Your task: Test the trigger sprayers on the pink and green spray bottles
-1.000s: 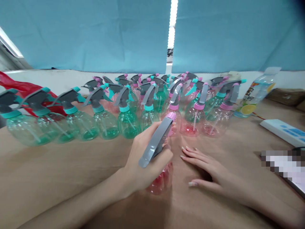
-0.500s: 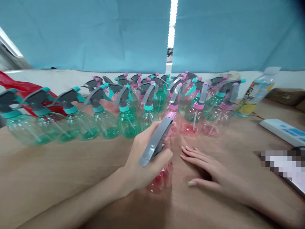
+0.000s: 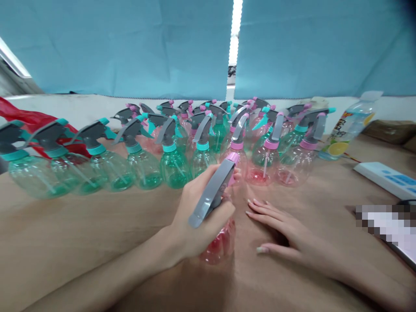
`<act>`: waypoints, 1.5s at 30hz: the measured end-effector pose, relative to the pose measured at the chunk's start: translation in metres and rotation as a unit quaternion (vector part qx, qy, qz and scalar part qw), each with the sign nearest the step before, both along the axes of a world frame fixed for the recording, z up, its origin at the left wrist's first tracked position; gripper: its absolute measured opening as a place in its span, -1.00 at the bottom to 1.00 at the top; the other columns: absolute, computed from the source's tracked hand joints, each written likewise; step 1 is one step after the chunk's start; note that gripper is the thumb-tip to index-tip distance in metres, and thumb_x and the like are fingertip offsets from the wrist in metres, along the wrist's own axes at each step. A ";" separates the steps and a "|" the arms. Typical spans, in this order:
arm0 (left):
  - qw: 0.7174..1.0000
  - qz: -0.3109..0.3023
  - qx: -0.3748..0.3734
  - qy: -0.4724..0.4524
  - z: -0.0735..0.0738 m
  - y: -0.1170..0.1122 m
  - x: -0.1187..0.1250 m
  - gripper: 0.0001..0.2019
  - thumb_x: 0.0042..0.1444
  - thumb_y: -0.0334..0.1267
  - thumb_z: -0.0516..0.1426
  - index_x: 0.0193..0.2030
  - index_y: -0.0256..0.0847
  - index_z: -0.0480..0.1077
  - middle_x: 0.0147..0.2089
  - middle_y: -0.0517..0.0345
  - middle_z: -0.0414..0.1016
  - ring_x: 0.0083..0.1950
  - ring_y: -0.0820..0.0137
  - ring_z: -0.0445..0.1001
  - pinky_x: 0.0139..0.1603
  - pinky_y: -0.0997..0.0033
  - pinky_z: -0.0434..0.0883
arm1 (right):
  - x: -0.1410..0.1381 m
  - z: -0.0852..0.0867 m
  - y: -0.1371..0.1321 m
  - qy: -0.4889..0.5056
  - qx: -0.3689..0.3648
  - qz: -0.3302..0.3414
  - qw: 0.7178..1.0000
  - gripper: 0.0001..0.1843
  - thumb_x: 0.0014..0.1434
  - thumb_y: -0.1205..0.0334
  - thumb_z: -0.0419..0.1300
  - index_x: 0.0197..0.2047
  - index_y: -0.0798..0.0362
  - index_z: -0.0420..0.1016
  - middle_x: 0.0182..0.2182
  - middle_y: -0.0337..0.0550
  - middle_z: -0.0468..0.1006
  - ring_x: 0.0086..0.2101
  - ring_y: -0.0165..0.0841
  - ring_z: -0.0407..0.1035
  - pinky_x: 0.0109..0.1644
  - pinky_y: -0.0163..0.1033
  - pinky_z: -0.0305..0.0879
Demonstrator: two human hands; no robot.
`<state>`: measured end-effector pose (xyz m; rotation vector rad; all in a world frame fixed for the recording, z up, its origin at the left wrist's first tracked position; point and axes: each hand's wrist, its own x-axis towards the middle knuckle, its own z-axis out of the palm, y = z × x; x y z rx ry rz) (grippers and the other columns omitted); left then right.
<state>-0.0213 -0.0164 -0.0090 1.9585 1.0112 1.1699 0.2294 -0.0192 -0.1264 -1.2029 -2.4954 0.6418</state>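
Observation:
My left hand (image 3: 199, 216) is wrapped round the neck and trigger of a pink spray bottle (image 3: 219, 245). The bottle has a grey spray head with a pink nozzle, and its neck is hidden behind my fingers. It is upright or nearly so, close to the table; I cannot tell whether its base touches. To the right, my right hand (image 3: 284, 229) lies on the brown table (image 3: 247, 286) with fingers stretched out, holding nothing. Just beyond both hands stand a green spray bottle (image 3: 175, 169) and a pink-collared spray bottle (image 3: 261, 171).
Several green and pink spray bottles stand in rows across the back. At the right are a drink bottle (image 3: 342, 130) with a lemon label, a white power strip (image 3: 386, 177) and a blurred-out flat object (image 3: 390, 229). Red cloth (image 3: 35, 117) lies at the left, before a blue curtain (image 3: 113, 47).
Almost nothing differs. The left hand keeps its grip on the pink spray bottle, with only a very slight shift of the fingers. The right hand has stayed put.

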 end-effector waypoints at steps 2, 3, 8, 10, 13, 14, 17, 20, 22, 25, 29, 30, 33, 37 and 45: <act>1.000 0.004 -0.004 0.003 0.003 0.000 0.000 -0.86 -0.12 -0.38 0.01 -0.37 -0.09 0.17 -0.46 0.31 0.17 -0.48 0.42 0.20 -0.42 0.37 0.24 | 0.000 0.001 0.000 -0.004 -0.001 0.001 1.000 -0.24 0.22 -0.22 0.17 0.38 -0.11 0.15 0.40 -0.13 0.02 0.36 -0.06 -0.10 0.39 0.20 -0.10; 1.000 0.006 -0.007 0.006 0.004 0.000 0.001 -0.87 -0.14 -0.38 0.01 -0.40 -0.09 0.14 -0.47 0.32 0.16 -0.49 0.43 0.19 -0.44 0.38 0.23 | 0.000 0.002 0.000 -0.004 -0.002 0.001 1.000 -0.24 0.22 -0.22 0.16 0.38 -0.11 0.15 0.40 -0.13 0.02 0.36 -0.06 -0.10 0.38 0.20 -0.09; 1.000 0.008 -0.002 0.010 0.009 0.001 0.002 -0.86 -0.16 -0.38 -0.01 -0.40 -0.10 0.17 -0.43 0.29 0.26 -0.47 0.44 0.27 -0.40 0.39 0.32 | 0.000 0.001 -0.001 0.011 0.002 0.001 1.000 -0.26 0.23 -0.19 0.18 0.39 -0.17 0.12 0.40 -0.16 0.03 0.35 -0.06 -0.09 0.38 0.19 -0.09; 1.000 0.013 0.006 0.018 0.008 0.001 0.002 -0.86 -0.15 -0.38 -0.01 -0.39 -0.10 0.18 -0.42 0.27 0.30 -0.45 0.43 0.31 -0.38 0.39 0.34 | -0.001 0.001 -0.001 0.011 0.006 0.003 1.000 -0.26 0.24 -0.19 0.17 0.39 -0.16 0.12 0.40 -0.16 0.03 0.35 -0.07 -0.08 0.39 0.18 -0.09; 0.999 0.017 0.029 0.033 0.005 0.001 0.001 -0.88 -0.14 -0.37 -0.02 -0.40 -0.10 0.18 -0.45 0.29 0.28 -0.46 0.43 0.30 -0.42 0.40 0.33 | -0.001 0.002 -0.001 0.002 0.003 0.002 1.000 -0.25 0.23 -0.21 0.17 0.39 -0.14 0.13 0.40 -0.15 0.02 0.36 -0.08 -0.09 0.39 0.18 -0.09; 0.999 0.020 0.033 0.035 0.004 0.001 0.001 -0.89 -0.13 -0.36 -0.02 -0.39 -0.09 0.18 -0.47 0.30 0.25 -0.48 0.43 0.27 -0.44 0.40 0.32 | -0.001 0.002 -0.001 -0.001 0.001 0.001 1.000 -0.25 0.23 -0.21 0.17 0.39 -0.14 0.13 0.40 -0.15 0.02 0.36 -0.08 -0.09 0.38 0.19 -0.08; 0.998 0.036 0.029 0.032 0.000 0.001 0.000 -0.85 -0.11 -0.36 -0.01 -0.34 -0.09 0.21 -0.48 0.33 0.22 -0.49 0.43 0.23 -0.45 0.39 0.29 | 0.000 0.002 0.000 -0.008 0.001 0.002 1.000 -0.25 0.24 -0.21 0.15 0.39 -0.12 0.12 0.41 -0.14 0.01 0.36 -0.08 -0.10 0.38 0.19 -0.08; 0.999 0.035 0.022 0.026 -0.003 0.000 -0.001 -0.81 -0.09 -0.38 0.01 -0.27 -0.09 0.23 -0.46 0.32 0.28 -0.46 0.41 0.28 -0.42 0.37 0.30 | 0.000 0.002 0.000 -0.005 0.001 0.005 1.000 -0.25 0.24 -0.20 0.16 0.39 -0.12 0.12 0.41 -0.13 0.01 0.36 -0.07 -0.10 0.38 0.19 -0.09; 0.999 0.030 0.014 0.023 -0.004 0.001 -0.001 -0.81 -0.07 -0.37 0.02 -0.26 -0.09 0.23 -0.46 0.32 0.29 -0.47 0.40 0.29 -0.42 0.36 0.30 | 0.000 0.001 0.000 0.004 -0.001 0.004 1.000 -0.26 0.24 -0.20 0.17 0.39 -0.14 0.13 0.40 -0.13 0.02 0.36 -0.06 -0.10 0.38 0.20 -0.08; 0.999 0.025 0.005 0.021 -0.004 0.001 -0.001 -0.80 -0.06 -0.36 0.03 -0.24 -0.08 0.23 -0.47 0.31 0.28 -0.47 0.39 0.28 -0.43 0.36 0.29 | -0.001 0.002 -0.001 0.008 -0.004 0.002 1.000 -0.26 0.24 -0.19 0.17 0.39 -0.15 0.12 0.40 -0.13 0.02 0.36 -0.06 -0.10 0.38 0.21 -0.09; 1.000 0.021 0.004 0.021 -0.003 0.001 0.000 -0.78 -0.08 -0.37 0.02 -0.24 -0.08 0.24 -0.48 0.32 0.26 -0.49 0.40 0.24 -0.43 0.36 0.28 | -0.001 0.002 0.000 0.010 -0.002 0.001 1.000 -0.26 0.24 -0.20 0.17 0.39 -0.15 0.13 0.40 -0.13 0.03 0.35 -0.05 -0.09 0.38 0.21 -0.08; 0.999 0.022 0.004 0.022 -0.003 0.001 0.000 -0.79 -0.09 -0.37 0.02 -0.25 -0.08 0.23 -0.48 0.32 0.26 -0.50 0.41 0.24 -0.43 0.36 0.28 | -0.001 0.001 0.000 0.014 0.001 0.001 1.000 -0.26 0.23 -0.20 0.17 0.39 -0.16 0.13 0.40 -0.13 0.03 0.35 -0.04 -0.09 0.37 0.22 -0.08; 0.999 0.028 0.005 0.024 -0.002 0.001 0.000 -0.80 -0.12 -0.36 0.02 -0.28 -0.07 0.23 -0.49 0.32 0.27 -0.51 0.41 0.25 -0.44 0.36 0.29 | 0.000 -0.001 0.000 0.018 0.005 0.003 1.000 -0.27 0.24 -0.19 0.17 0.39 -0.17 0.13 0.40 -0.13 0.03 0.35 -0.04 -0.08 0.37 0.22 -0.09; 0.999 0.030 0.010 0.025 -0.003 0.002 0.000 -0.79 -0.11 -0.36 0.01 -0.27 -0.08 0.23 -0.49 0.32 0.28 -0.50 0.40 0.25 -0.44 0.36 0.28 | 0.000 0.000 0.000 0.016 0.005 0.003 1.000 -0.26 0.24 -0.19 0.17 0.39 -0.16 0.13 0.40 -0.14 0.04 0.35 -0.06 -0.09 0.38 0.20 -0.09; 0.999 0.026 0.018 0.034 -0.002 0.002 -0.001 -0.80 -0.09 -0.36 0.02 -0.26 -0.08 0.23 -0.47 0.30 0.28 -0.46 0.38 0.29 -0.42 0.35 0.30 | 0.000 0.002 0.000 -0.001 -0.002 0.004 1.000 -0.25 0.23 -0.21 0.16 0.39 -0.14 0.13 0.41 -0.14 0.01 0.36 -0.07 -0.09 0.38 0.21 -0.07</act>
